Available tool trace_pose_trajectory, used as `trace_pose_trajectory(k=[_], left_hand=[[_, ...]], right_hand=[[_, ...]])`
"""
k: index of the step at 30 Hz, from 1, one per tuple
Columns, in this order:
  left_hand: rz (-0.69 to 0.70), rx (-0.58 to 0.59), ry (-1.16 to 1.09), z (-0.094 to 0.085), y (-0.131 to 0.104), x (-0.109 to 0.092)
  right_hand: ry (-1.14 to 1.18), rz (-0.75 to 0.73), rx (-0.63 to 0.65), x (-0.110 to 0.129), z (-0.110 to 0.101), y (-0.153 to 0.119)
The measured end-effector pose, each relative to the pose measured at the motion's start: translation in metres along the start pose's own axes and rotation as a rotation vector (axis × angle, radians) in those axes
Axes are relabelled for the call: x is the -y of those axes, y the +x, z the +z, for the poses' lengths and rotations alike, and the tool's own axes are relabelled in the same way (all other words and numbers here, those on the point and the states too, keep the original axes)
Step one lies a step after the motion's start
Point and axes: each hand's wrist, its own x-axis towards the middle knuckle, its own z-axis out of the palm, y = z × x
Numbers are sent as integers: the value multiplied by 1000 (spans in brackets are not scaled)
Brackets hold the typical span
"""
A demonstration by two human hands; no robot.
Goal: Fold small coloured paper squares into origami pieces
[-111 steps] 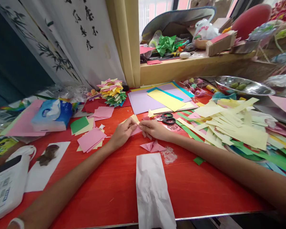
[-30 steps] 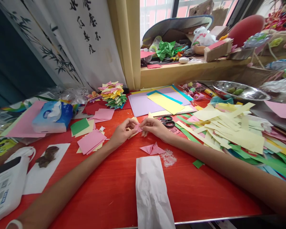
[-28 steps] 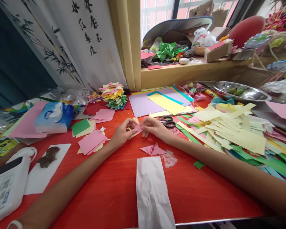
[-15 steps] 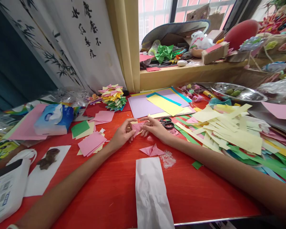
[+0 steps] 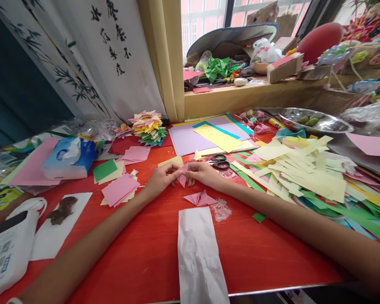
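Note:
Between both hands is a small piece of folded pink paper [image 5: 183, 176], its lower tip pointing down. My left hand [image 5: 161, 179] pinches it from the left, thumb and fingers closed. From the other side my right hand [image 5: 203, 174] grips it with closed thumb and index finger. Just below lies a pink origami piece [image 5: 200, 198] with pointed ends, beside a small clear crinkled bit [image 5: 222, 210]. A stack of pink paper squares [image 5: 120, 189] is left of my left hand. Black-handled scissors [image 5: 220, 162] rest beyond my right hand.
A crumpled white paper strip [image 5: 200, 253] lies at the front middle. Cut paper strips [image 5: 316, 177] heap at the right. A layered paper ornament [image 5: 148, 128] stands at the back, near lilac sheets [image 5: 185, 143]. A blue tissue pack [image 5: 70, 158] and white device [image 5: 14, 249] are left.
The pink paper now shows a narrower shape with its tip downward, and both hands have closed in around it. The view has shifted slightly; the other things stay in place.

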Motion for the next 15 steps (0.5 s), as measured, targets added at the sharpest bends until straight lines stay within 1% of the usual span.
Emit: trace_pose_trajectory(k=[3, 5, 6, 8, 10, 12, 13, 15], left_hand=[[-13, 17, -3, -1, 0, 2], [-10, 8, 1, -1, -1, 2], [-3, -9, 32, 0, -2, 1], [31, -69, 170, 2, -4, -1], [105, -160, 361, 4, -6, -3], [235, -240, 480, 6, -8, -4], [321, -248, 534, 7, -8, -4], [484, -218, 639, 7, -8, -2]], right_hand=[[18, 2, 17, 1, 0, 0], [35, 5, 34, 4, 0, 0], [44, 13, 41, 5, 0, -1], [63, 36, 49, 8, 0, -1], [90, 51, 47, 9, 0, -2], [118, 49, 34, 9, -1, -2], [125, 43, 26, 8, -2, -2], [124, 28, 9, 6, -3, -1]])
